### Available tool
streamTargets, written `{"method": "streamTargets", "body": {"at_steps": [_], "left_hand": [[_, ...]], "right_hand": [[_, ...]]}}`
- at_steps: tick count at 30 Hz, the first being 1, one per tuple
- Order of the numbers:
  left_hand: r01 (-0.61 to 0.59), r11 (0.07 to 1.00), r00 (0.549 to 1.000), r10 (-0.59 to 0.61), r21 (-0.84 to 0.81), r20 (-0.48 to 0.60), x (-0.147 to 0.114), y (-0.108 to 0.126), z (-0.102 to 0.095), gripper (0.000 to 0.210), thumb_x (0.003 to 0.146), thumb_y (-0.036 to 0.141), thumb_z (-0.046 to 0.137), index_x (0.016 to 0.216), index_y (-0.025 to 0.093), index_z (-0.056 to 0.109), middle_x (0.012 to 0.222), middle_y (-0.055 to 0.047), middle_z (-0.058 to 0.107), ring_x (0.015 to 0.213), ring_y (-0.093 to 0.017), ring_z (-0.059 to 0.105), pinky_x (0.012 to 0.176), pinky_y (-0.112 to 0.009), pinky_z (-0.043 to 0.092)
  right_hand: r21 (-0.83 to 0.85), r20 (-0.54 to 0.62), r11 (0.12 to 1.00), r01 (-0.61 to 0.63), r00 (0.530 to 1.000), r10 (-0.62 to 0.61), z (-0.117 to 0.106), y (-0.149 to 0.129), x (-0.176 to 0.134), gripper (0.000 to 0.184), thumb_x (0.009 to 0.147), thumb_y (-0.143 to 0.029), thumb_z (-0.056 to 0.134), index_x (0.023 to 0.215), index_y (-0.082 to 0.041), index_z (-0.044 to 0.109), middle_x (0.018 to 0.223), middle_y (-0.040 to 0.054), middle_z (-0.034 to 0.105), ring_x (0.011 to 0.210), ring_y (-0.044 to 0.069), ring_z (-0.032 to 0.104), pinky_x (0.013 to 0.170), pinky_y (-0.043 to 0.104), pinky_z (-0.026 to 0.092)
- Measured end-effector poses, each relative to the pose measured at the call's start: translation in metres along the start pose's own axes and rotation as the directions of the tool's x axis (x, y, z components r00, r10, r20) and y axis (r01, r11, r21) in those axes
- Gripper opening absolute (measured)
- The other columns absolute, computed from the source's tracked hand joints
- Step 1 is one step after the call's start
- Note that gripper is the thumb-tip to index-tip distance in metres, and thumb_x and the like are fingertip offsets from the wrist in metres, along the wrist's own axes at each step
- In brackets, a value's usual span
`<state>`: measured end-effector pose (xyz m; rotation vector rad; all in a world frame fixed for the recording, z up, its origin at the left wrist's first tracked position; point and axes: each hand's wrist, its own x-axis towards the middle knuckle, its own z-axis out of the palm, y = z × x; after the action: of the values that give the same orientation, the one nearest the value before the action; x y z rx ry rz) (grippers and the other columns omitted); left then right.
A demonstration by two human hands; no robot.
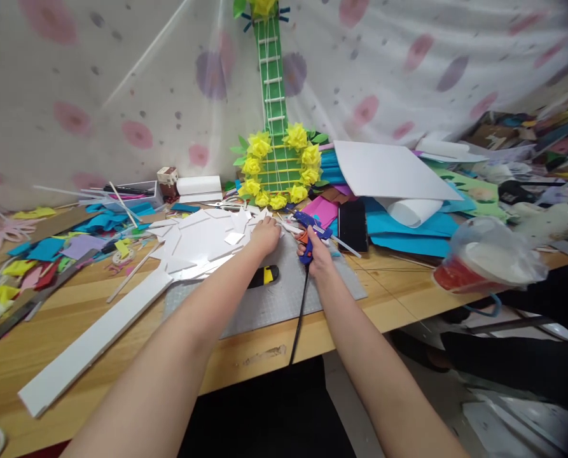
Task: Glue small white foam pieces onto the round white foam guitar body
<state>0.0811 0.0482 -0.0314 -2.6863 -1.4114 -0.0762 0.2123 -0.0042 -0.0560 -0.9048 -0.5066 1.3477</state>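
Note:
My right hand (320, 256) is wrapped round a blue glue gun (312, 224) with an orange trigger, a clear glue stick jutting from its back and its nozzle pointing left. From its handle a black cord (301, 312) runs down over the table edge. My left hand (266, 236) has its fingers curled and pressed together at the right edge of a white foam-board guitar shape (195, 238). Overlapping white pieces cover that shape's round body, and its long neck (97, 343) reaches toward the lower left. What the left fingertips pinch is partly hidden.
A green paper guitar with yellow flowers (274, 166) stands against the curtain. A yellow-black cutter (264, 276) lies on the grey cutting mat (264, 312). To the right are a phone (352, 226), stacked sheets (393, 172) and a red cup (474, 264); paper scraps (49, 249) litter the left.

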Motion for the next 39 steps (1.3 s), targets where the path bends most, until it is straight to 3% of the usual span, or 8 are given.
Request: {"method": "streamTargets", "body": {"at_steps": [4, 8, 10, 12, 15, 19, 32, 39], "left_hand": [[-0.1, 0.993, 0.97, 0.084, -0.061, -0.228, -0.008, -0.004, -0.003, 0.028, 0.087, 0.011, 0.039, 0.104, 0.011, 0.061, 0.11, -0.015, 0.057, 0.109, -0.025, 0.048, 0.092, -0.038, 0.038], [-0.013, 0.877, 0.889, -0.21, -0.48, -0.407, -0.029, -0.011, -0.011, 0.025, 0.087, 0.02, 0.045, 0.107, 0.013, 0.059, 0.109, -0.013, 0.056, 0.101, -0.021, 0.052, 0.088, -0.035, 0.042], [0.001, 0.67, 0.844, -0.399, -0.743, -0.359, -0.044, -0.016, -0.013, 0.024, 0.086, 0.023, 0.048, 0.106, 0.014, 0.058, 0.106, -0.011, 0.057, 0.093, -0.018, 0.055, 0.082, -0.032, 0.045], [0.018, 0.354, 0.831, -0.525, -0.935, -0.183, -0.059, -0.021, -0.012, 0.023, 0.086, 0.026, 0.048, 0.103, 0.014, 0.058, 0.1, -0.008, 0.059, 0.084, -0.015, 0.057, 0.074, -0.029, 0.047], [0.065, -0.123, 0.847, -0.518, -0.99, 0.121, -0.077, -0.028, -0.008, 0.023, 0.086, 0.032, 0.05, 0.094, 0.013, 0.061, 0.084, -0.005, 0.062, 0.074, -0.012, 0.057, 0.068, -0.025, 0.048], [0.039, -0.415, 0.855, -0.457, -0.909, 0.245, -0.089, -0.034, -0.007, 0.022, 0.084, 0.032, 0.055, 0.083, 0.012, 0.063, 0.078, -0.005, 0.064, 0.074, -0.012, 0.058, 0.071, -0.025, 0.047], [0.086, -0.429, 0.85, -0.438, -0.899, 0.291, -0.09, -0.041, -0.012, 0.029, 0.074, 0.039, 0.067, 0.081, 0.012, 0.067, 0.072, -0.003, 0.065, 0.067, -0.011, 0.057, 0.065, -0.023, 0.045], [0.126, -0.379, 0.867, -0.406, -0.917, 0.287, -0.092, -0.037, -0.014, 0.029, 0.074, 0.04, 0.066, 0.08, 0.012, 0.067, 0.072, -0.003, 0.065, 0.067, -0.011, 0.057, 0.067, -0.023, 0.045]], "right_hand": [[0.013, 0.001, 1.0, 0.004, 1.0, -0.004, -0.002, -0.004, 0.001, 0.04, 0.059, -0.051, 0.075, 0.069, -0.017, 0.056, 0.061, -0.0034, 0.061, 0.037, 0.002, 0.04, 0.032, 0.015, 0.031], [0.034, 0.062, 0.999, 0.036, 0.997, -0.038, -0.002, -0.009, 0.0, 0.04, 0.063, -0.054, 0.071, 0.07, -0.018, 0.055, 0.065, -0.0029, 0.062, 0.038, 0.002, 0.039, 0.033, 0.016, 0.031], [-0.002, 0.113, 0.999, 0.036, 0.993, -0.036, 0.001, -0.008, -0.004, 0.04, 0.062, -0.054, 0.072, 0.071, -0.018, 0.055, 0.065, -0.0027, 0.062, 0.039, 0.002, 0.039, 0.034, 0.017, 0.031], [-0.076, 0.19, 0.997, 0.009, 0.982, 0.006, 0.004, -0.005, -0.01, 0.041, 0.058, -0.053, 0.074, 0.072, -0.018, 0.057, 0.064, -0.0023, 0.061, 0.04, 0.003, 0.04, 0.035, 0.017, 0.032], [-0.215, 0.306, 0.977, -0.005, 0.949, 0.072, 0.009, 0.002, -0.019, 0.041, 0.057, -0.051, 0.075, 0.073, -0.017, 0.06, 0.061, -0.0016, 0.06, 0.041, 0.004, 0.04, 0.036, 0.018, 0.032], [-0.332, 0.36, 0.943, 0.024, 0.927, 0.104, 0.009, 0.005, -0.027, 0.04, 0.059, -0.051, 0.074, 0.073, -0.016, 0.061, 0.058, -0.001, 0.059, 0.04, 0.004, 0.039, 0.036, 0.019, 0.031], [-0.479, 0.424, 0.878, 0.007, 0.878, 0.224, 0.006, 0.005, -0.029, 0.037, 0.061, -0.05, 0.072, 0.07, -0.016, 0.061, 0.054, -0.0023, 0.054, 0.04, 0.005, 0.039, 0.037, 0.02, 0.028], [-0.492, 0.365, 0.87, 0.037, 0.916, 0.168, 0.008, 0.004, -0.029, 0.04, 0.058, -0.052, 0.072, 0.07, -0.016, 0.059, 0.052, -0.0032, 0.052, 0.04, 0.005, 0.04, 0.037, 0.02, 0.03]]}}
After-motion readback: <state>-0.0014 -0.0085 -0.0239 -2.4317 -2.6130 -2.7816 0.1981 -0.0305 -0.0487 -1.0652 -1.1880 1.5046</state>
